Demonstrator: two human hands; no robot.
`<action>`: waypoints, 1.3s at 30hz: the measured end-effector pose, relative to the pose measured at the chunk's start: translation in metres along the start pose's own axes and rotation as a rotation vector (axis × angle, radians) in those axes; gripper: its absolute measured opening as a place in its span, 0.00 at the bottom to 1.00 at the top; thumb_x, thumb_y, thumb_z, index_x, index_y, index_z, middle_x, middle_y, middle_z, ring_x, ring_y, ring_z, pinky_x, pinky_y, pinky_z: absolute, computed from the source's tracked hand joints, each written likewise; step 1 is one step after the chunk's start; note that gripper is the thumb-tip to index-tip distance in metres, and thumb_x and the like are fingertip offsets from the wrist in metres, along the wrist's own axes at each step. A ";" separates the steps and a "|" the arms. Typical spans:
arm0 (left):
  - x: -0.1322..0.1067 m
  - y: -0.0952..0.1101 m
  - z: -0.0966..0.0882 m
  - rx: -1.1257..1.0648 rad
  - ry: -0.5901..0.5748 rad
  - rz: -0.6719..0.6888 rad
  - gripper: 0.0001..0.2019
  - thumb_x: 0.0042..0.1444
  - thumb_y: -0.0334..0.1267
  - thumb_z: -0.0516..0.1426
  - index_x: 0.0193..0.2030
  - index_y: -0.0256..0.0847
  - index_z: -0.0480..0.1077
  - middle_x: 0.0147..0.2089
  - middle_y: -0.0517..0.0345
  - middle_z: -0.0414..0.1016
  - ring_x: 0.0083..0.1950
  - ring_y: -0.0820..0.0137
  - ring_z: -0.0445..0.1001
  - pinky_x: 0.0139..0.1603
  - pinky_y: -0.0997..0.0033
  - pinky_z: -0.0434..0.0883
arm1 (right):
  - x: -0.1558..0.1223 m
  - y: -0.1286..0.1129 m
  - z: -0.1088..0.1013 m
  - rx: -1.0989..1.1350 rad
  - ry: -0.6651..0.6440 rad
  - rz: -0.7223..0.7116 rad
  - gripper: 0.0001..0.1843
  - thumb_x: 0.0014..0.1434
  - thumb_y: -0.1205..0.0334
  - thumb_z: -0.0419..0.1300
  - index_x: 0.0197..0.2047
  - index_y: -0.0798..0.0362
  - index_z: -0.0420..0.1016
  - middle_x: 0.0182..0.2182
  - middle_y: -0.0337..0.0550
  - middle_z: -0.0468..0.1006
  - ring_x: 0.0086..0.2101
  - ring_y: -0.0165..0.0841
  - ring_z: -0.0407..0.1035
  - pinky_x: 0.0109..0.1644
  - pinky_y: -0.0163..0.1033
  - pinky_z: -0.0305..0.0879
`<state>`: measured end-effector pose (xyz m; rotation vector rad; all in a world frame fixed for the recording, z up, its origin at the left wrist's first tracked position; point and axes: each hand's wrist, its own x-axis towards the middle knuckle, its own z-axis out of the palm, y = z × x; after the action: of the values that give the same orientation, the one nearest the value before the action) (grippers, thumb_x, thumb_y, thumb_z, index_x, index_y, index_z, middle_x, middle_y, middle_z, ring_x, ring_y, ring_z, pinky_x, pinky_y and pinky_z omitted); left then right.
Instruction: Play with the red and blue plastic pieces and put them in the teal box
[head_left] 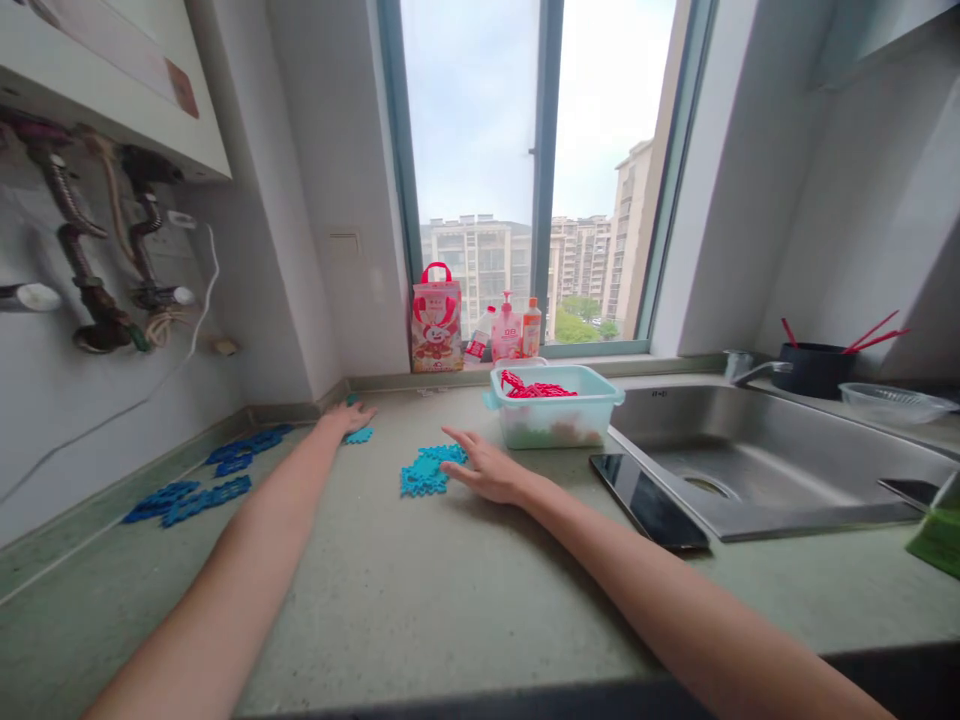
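My left hand (346,417) reaches far across the green counter (450,590) and lies flat, fingers spread, on a small turquoise plastic piece (359,436). My right hand (484,466) rests open with fingers stretched out, touching a cluster of turquoise interlocking pieces (427,471). Just right of that hand stands a pale blue plastic tub (555,405) holding red pieces (536,388) on top and other colours below.
Dark blue pieces (206,480) lie along the left wall. A steel sink (757,460) sits at right, with a black phone (649,500) on its edge. Bottles (514,332) and a red bag (436,325) stand on the windowsill. A black pot (814,368) holds red chopsticks.
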<state>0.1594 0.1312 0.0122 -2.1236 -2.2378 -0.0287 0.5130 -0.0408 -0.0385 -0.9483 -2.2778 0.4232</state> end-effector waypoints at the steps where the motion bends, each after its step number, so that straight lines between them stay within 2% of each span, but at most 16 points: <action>1: 0.003 0.001 0.004 0.000 -0.013 -0.026 0.39 0.71 0.60 0.44 0.78 0.32 0.59 0.78 0.29 0.59 0.76 0.34 0.60 0.74 0.36 0.59 | 0.000 0.000 0.002 -0.007 -0.005 -0.008 0.42 0.72 0.38 0.56 0.80 0.50 0.53 0.69 0.60 0.68 0.66 0.47 0.66 0.73 0.55 0.59; 4: 0.006 0.005 0.012 0.002 -0.026 -0.043 0.41 0.70 0.62 0.43 0.80 0.36 0.58 0.80 0.31 0.55 0.78 0.37 0.57 0.75 0.38 0.60 | 0.001 -0.002 0.005 -0.048 -0.025 -0.007 0.41 0.73 0.39 0.55 0.80 0.52 0.55 0.71 0.63 0.64 0.68 0.50 0.64 0.74 0.57 0.58; 8: -0.012 0.018 0.018 -0.018 -0.019 0.092 0.39 0.73 0.59 0.39 0.80 0.34 0.57 0.80 0.33 0.54 0.80 0.42 0.54 0.77 0.43 0.55 | -0.002 -0.011 0.002 -0.090 -0.096 -0.033 0.40 0.74 0.41 0.54 0.80 0.54 0.55 0.67 0.64 0.70 0.65 0.52 0.69 0.71 0.57 0.62; 11: -0.050 0.030 0.021 -0.038 -0.022 0.269 0.37 0.74 0.58 0.39 0.79 0.34 0.60 0.81 0.37 0.54 0.81 0.48 0.53 0.79 0.51 0.52 | -0.005 -0.018 -0.002 -0.114 -0.107 -0.041 0.37 0.74 0.42 0.54 0.78 0.53 0.60 0.66 0.62 0.73 0.63 0.51 0.70 0.69 0.57 0.64; 16: -0.134 0.051 0.022 -0.066 0.023 0.586 0.37 0.74 0.60 0.40 0.78 0.37 0.62 0.80 0.43 0.58 0.80 0.51 0.56 0.79 0.53 0.53 | -0.011 -0.036 -0.004 -0.211 -0.150 -0.114 0.29 0.72 0.47 0.59 0.71 0.49 0.73 0.64 0.59 0.75 0.60 0.51 0.73 0.67 0.56 0.68; 20: -0.179 0.059 0.016 -0.108 0.117 0.578 0.33 0.76 0.58 0.39 0.73 0.46 0.70 0.77 0.47 0.65 0.76 0.51 0.65 0.75 0.46 0.61 | -0.017 -0.057 -0.008 -0.309 -0.099 -0.142 0.21 0.70 0.49 0.63 0.62 0.45 0.81 0.54 0.55 0.81 0.53 0.49 0.77 0.61 0.55 0.73; 22: -0.189 0.057 0.013 -0.124 0.149 0.596 0.32 0.77 0.58 0.38 0.70 0.48 0.74 0.75 0.49 0.68 0.73 0.52 0.68 0.73 0.44 0.63 | -0.019 -0.064 -0.010 -0.317 -0.051 -0.169 0.19 0.67 0.51 0.66 0.58 0.46 0.83 0.57 0.55 0.79 0.54 0.49 0.76 0.62 0.56 0.72; 25: -0.194 0.052 0.011 -0.164 0.169 0.709 0.32 0.78 0.55 0.37 0.66 0.48 0.77 0.71 0.52 0.74 0.72 0.56 0.69 0.73 0.48 0.63 | -0.021 -0.068 -0.012 -0.279 -0.056 -0.231 0.19 0.64 0.58 0.67 0.59 0.46 0.82 0.62 0.55 0.75 0.57 0.47 0.75 0.64 0.55 0.70; 28: -0.192 0.048 0.010 -0.212 0.208 0.790 0.30 0.78 0.54 0.39 0.61 0.49 0.80 0.69 0.54 0.76 0.71 0.57 0.70 0.73 0.48 0.63 | -0.021 -0.066 -0.011 -0.217 -0.083 -0.251 0.19 0.64 0.61 0.66 0.58 0.45 0.83 0.55 0.51 0.79 0.52 0.43 0.77 0.62 0.51 0.72; 31: -0.192 0.045 0.005 -0.229 0.309 0.836 0.28 0.77 0.55 0.43 0.56 0.47 0.82 0.68 0.51 0.76 0.71 0.54 0.69 0.70 0.45 0.64 | -0.022 -0.062 -0.010 -0.210 -0.074 -0.224 0.16 0.64 0.61 0.66 0.55 0.45 0.84 0.48 0.48 0.81 0.47 0.41 0.77 0.57 0.49 0.74; 33: -0.198 0.045 -0.003 -0.240 0.381 0.895 0.26 0.76 0.57 0.47 0.54 0.45 0.82 0.62 0.49 0.81 0.65 0.54 0.73 0.66 0.46 0.67 | -0.022 -0.062 -0.011 -0.232 -0.072 -0.213 0.16 0.64 0.61 0.66 0.55 0.45 0.85 0.45 0.48 0.81 0.46 0.41 0.77 0.55 0.48 0.74; 36: -0.214 0.049 -0.015 -0.219 0.412 1.026 0.27 0.68 0.65 0.55 0.52 0.43 0.80 0.49 0.48 0.84 0.52 0.55 0.78 0.57 0.49 0.70 | -0.023 -0.061 -0.013 -0.238 -0.065 -0.206 0.15 0.65 0.61 0.66 0.54 0.44 0.85 0.45 0.46 0.81 0.45 0.39 0.77 0.54 0.46 0.74; 39: -0.232 0.056 -0.023 -0.155 0.374 1.103 0.37 0.54 0.74 0.62 0.54 0.43 0.78 0.43 0.49 0.83 0.46 0.53 0.80 0.51 0.51 0.71 | -0.023 -0.059 -0.013 -0.217 -0.045 -0.205 0.13 0.65 0.61 0.67 0.52 0.43 0.86 0.47 0.45 0.81 0.45 0.38 0.78 0.55 0.45 0.74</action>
<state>0.2276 -0.0982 0.0209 -2.7999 -0.7063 -0.4935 0.5039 -0.0978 -0.0087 -0.8033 -2.4683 0.1113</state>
